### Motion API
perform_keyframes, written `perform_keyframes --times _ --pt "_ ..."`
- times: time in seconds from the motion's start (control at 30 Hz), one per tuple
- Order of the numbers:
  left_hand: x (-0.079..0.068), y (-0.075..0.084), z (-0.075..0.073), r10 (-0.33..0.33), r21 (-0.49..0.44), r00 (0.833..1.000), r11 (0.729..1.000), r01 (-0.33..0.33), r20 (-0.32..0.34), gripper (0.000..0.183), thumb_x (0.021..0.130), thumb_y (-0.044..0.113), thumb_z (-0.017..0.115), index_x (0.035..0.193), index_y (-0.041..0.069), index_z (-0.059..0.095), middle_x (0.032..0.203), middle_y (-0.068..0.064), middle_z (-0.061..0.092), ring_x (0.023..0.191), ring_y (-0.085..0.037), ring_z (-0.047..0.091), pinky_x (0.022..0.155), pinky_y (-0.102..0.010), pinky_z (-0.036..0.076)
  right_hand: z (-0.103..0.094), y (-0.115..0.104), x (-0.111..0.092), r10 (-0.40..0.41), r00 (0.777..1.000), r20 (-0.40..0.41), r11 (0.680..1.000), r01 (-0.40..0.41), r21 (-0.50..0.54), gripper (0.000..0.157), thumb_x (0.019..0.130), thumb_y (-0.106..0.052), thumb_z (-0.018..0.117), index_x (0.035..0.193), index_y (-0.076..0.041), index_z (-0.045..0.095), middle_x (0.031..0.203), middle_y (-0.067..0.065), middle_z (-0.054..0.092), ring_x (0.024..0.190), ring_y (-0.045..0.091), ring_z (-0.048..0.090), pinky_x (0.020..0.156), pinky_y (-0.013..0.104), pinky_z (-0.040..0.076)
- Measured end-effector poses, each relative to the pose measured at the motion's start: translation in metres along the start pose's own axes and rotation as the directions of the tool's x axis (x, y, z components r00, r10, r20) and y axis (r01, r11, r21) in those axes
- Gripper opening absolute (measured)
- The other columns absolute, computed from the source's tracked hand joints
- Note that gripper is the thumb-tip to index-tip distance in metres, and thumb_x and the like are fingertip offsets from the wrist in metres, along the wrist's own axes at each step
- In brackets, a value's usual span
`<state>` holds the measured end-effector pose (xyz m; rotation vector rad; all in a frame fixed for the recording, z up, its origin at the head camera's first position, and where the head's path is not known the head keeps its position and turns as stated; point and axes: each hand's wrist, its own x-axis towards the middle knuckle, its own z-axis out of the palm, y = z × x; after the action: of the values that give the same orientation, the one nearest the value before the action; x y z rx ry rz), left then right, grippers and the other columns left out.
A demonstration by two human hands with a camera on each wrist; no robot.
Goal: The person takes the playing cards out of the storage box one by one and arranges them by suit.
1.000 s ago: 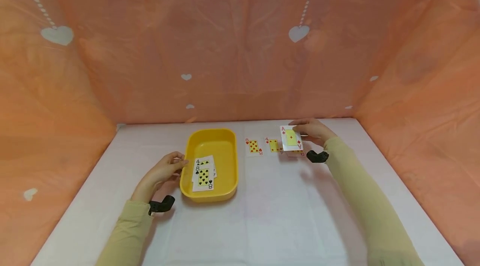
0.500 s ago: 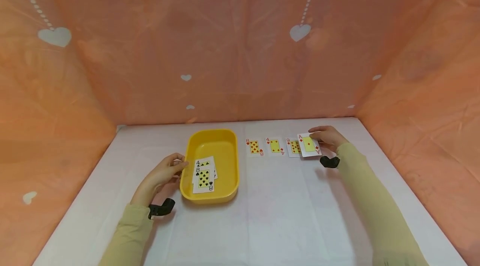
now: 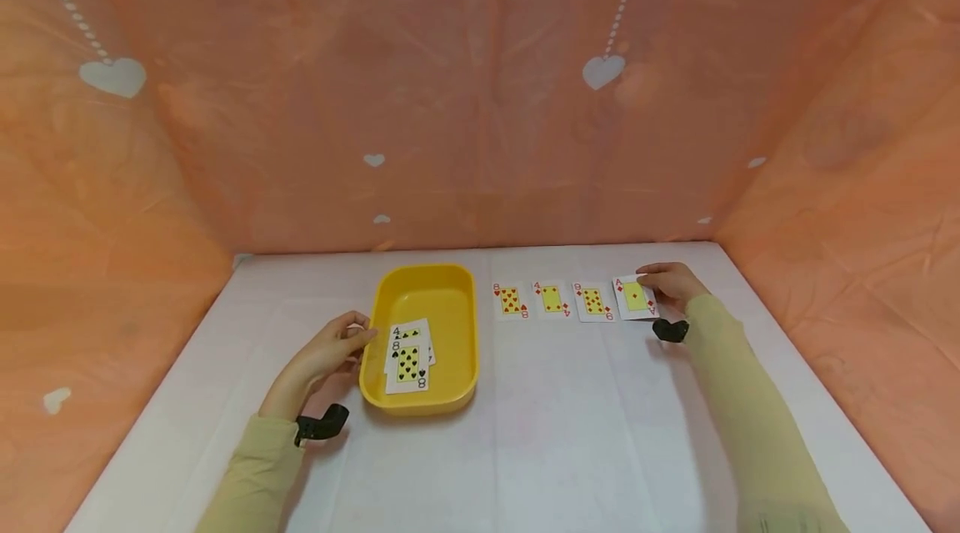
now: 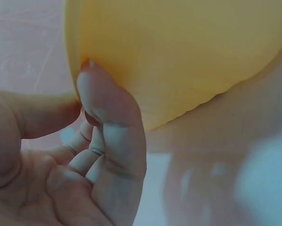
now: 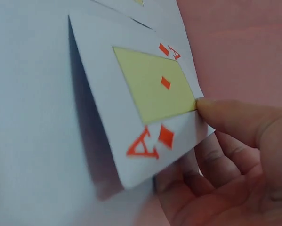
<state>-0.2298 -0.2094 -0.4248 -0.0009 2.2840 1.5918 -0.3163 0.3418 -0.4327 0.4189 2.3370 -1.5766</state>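
Note:
My right hand (image 3: pixel 673 284) pinches the ace of diamonds (image 3: pixel 634 299) by its edge, thumb on the face and fingers beneath. In the right wrist view the card (image 5: pixel 155 89) tilts, one edge lifted over its shadow on the table. It is at the right end of a row with the eight of hearts (image 3: pixel 510 302), four of diamonds (image 3: pixel 551 299) and nine of diamonds (image 3: pixel 593 302). My left hand (image 3: pixel 326 354) pinches the left rim of a yellow tray (image 3: pixel 453 349); in the left wrist view thumb and forefinger grip the tray wall (image 4: pixel 178 56).
Inside the tray overlap an eight of spades (image 3: pixel 407 366), a four of clubs (image 3: pixel 408 331) and a partly covered card. The white tabletop (image 3: pixel 570 433) meets an orange cloth wall (image 3: pixel 480 141) at the back and both sides.
My right hand has carried the ace of diamonds rightward and down, off the nine of diamonds, to the row's right end. The left hand stays on the tray.

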Motion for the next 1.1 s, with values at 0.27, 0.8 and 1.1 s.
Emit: perform_keyframes --times 0.27,0.8,1.1 --pt "0.0001 -0.0003 0.0009 -0.002 0.001 1.000 1.000 0.002 -0.004 0.021 0.100 0.017 0.050 0.112 0.001 0.043 0.082 -0.008 0.057 0.065 -0.015 0.053 0.055 -0.028 0.043 -0.0028 0.0019 0.0005 -0.039 0.999 -0.033 0.998 0.038 -0.058 0.042 0.097 -0.012 0.055 0.134 0.004 0.047 0.132 0.022 0.044 0.097 0.024 0.050 0.073 0.025 0.047" --pt "-0.0023 -0.0048 0.0002 -0.009 -0.011 1.000 1.000 0.008 -0.012 0.021 0.100 0.019 0.051 0.112 0.002 0.043 0.082 -0.008 0.057 0.066 -0.015 0.053 0.055 -0.028 0.043 -0.0006 0.0039 0.0021 -0.005 0.999 -0.048 1.000 0.004 -0.014 0.042 0.096 -0.011 0.056 0.134 0.003 0.047 0.138 0.022 0.038 0.114 0.031 0.043 0.089 0.032 0.042" --pt "-0.0011 0.0000 0.0018 -0.016 -0.008 1.000 1.000 0.016 -0.013 0.021 0.101 0.019 0.050 0.112 0.003 0.043 0.083 -0.009 0.057 0.066 -0.016 0.053 0.055 -0.029 0.041 -0.0067 0.0066 0.0044 -0.046 0.996 -0.071 0.994 0.038 -0.101 0.046 0.091 -0.012 0.063 0.131 0.005 0.049 0.134 0.023 0.041 0.111 0.031 0.041 0.089 0.034 0.040"
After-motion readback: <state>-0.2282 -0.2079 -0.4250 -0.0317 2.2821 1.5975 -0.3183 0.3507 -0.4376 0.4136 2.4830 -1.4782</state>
